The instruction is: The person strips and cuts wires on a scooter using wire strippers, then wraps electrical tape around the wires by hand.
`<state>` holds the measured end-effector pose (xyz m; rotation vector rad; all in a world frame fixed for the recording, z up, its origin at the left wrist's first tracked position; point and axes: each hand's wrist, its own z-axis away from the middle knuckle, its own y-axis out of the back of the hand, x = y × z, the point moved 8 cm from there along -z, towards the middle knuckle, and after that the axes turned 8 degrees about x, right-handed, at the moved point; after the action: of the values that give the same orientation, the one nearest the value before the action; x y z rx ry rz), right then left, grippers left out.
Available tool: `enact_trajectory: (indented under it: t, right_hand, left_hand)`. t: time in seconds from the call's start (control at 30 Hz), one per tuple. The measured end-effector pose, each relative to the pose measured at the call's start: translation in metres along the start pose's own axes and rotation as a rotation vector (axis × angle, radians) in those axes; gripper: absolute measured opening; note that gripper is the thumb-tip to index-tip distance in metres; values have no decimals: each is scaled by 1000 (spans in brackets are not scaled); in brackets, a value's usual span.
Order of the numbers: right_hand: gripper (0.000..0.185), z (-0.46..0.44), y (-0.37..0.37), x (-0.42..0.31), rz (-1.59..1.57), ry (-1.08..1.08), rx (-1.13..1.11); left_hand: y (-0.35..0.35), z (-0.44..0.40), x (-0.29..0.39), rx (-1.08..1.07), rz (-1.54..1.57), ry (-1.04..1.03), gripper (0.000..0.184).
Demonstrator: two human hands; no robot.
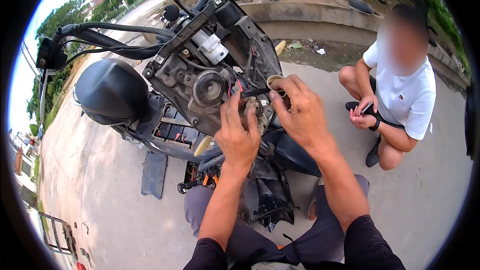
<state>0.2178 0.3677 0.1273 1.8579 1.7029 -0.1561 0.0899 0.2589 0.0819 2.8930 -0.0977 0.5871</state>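
Just past our knees [199, 202], our left hand [238, 137] is at the wiring [259, 107]; we cannot tell exactly what its grip pinches. Our right hand [304, 115] has its grip closed on what looks like a tape roll [274, 80], beside that wiring, with a dark strip [256, 92] between our hands. We judge the work partway: the scooter front [182, 87] is uncovered around its horn [209, 88], the battery bay [175, 133] lies open, and wires hang bare. The front's edges crowd our left hand; to our right, concrete [410, 200] leaves room. A flat panel [153, 175] lies on the ground. Farther off, a person [407, 97] crouches, well apart, before a kerb [320, 14].
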Motion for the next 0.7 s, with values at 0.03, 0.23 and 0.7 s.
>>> enact_trajectory:
  t: [0.03,0.23,0.7]
  right_hand:
    - [13,-2,-1,1,0,-6,-8]
    - [14,-3,1,-2,27,44,25]
    - [13,-2,1,-1,-14,32,-4]
  left_hand:
    - [0,2,-1,-33,-34,-14,48]
    - [2,-1,12,0,-70,-67,52]
    - [-8,-36,50,-181,-52,-149,40]
